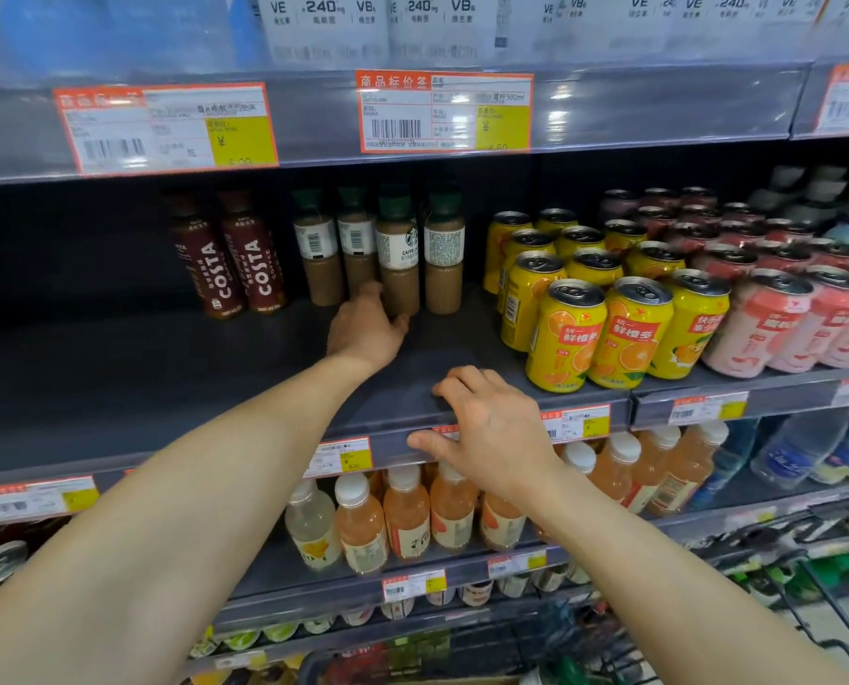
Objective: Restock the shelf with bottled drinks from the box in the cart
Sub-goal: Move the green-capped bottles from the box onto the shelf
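We've got a dark grey shelf (116, 368) here: two Costa bottles (254, 259) at the back left, four Starbucks coffee bottles (397, 249) beside them, then yellow orange-drink cans (630, 333) and pink cans (758, 323) packed to the right.

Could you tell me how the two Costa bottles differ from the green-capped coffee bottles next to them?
There are two Costa bottles but four green-capped bottles. The Costa bottles are wrapped in dark red; the green-capped bottles wear a white band, with light brown drink showing. The left hand reaches the green-capped bottles' foot; the Costa bottles stand untouched. Both stand upright on one shelf.
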Motion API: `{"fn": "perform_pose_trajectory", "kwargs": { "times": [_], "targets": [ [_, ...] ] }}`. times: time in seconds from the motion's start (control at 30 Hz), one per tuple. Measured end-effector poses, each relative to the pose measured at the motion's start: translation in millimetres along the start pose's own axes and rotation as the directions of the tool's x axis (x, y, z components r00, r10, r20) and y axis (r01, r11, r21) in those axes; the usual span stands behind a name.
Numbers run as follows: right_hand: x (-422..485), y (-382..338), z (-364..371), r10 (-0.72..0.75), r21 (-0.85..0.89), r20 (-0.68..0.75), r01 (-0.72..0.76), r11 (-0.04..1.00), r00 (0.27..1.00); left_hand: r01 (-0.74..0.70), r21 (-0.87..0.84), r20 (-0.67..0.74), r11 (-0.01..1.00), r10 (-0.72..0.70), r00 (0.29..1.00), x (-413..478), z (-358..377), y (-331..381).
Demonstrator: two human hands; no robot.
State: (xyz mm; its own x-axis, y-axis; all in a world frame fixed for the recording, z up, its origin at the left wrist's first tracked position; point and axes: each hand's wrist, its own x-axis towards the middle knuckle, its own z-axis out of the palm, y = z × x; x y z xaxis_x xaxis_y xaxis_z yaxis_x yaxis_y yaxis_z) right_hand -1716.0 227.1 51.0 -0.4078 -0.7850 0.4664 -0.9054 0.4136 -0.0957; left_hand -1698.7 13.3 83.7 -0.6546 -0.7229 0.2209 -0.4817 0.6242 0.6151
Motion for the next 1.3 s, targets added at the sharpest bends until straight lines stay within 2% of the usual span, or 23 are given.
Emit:
{"fn": "perform_pose_trajectory", "kwargs": {
  "times": [0.13, 0.27, 0.4, 0.6, 0.8, 0.9, 1.07, 1.2, 1.3],
  "targets": [
    [0, -4, -6, 0.012, -0.008, 0.059, -0.011, 1.000, 0.998, -0.143, 0.029, 0.044, 0.989, 0.141, 0.989, -47, -24, -3],
    [0, -11, -15, 0.009, -0.003, 0.112, -0.009, 1.000, 0.994, -0.347, 0.051, -0.022, 0.937, 0.348, 0.937, -126, -46, -8],
    [-12, -22, -27, -0.032, 0.005, 0.137, 0.032, 0.999, 0.990, -0.445, 0.133, 0.063, 0.886, 0.440, 0.896, -211, -46, -25],
    [-87, -39, -37, -0.027, -0.030, 0.109, 0.031, 0.999, 0.994, -0.392, 0.106, 0.318, 0.914, 0.342, 0.884, -321, -26, -77],
    [-201, -32, -20, 0.118, -0.030, 0.280, -0.114, 0.993, 0.953, -0.316, 0.096, 0.521, 0.944, 0.223, 0.824, -406, 14, -107],
    [-263, -27, 4, 0.253, -0.038, 0.464, -0.267, 0.963, 0.849, -0.263, 0.154, 0.620, 0.952, 0.114, 0.777, -442, 40, -118],
    [-362, -5, 57, 0.409, -0.168, 0.694, -0.420, 0.892, 0.592, -0.119, 0.235, 0.695, 0.965, -0.081, 0.715, -491, 91, -134],
    [-416, 14, 100, 0.496, -0.262, 0.785, -0.527, 0.809, 0.371, -0.025, 0.275, 0.701, 0.961, -0.182, 0.690, -511, 141, -139],
    [-439, 24, 128, 0.544, -0.309, 0.792, -0.587, 0.748, 0.276, 0.105, 0.307, 0.700, 0.946, -0.300, 0.648, -518, 177, -139]
  ]
}}
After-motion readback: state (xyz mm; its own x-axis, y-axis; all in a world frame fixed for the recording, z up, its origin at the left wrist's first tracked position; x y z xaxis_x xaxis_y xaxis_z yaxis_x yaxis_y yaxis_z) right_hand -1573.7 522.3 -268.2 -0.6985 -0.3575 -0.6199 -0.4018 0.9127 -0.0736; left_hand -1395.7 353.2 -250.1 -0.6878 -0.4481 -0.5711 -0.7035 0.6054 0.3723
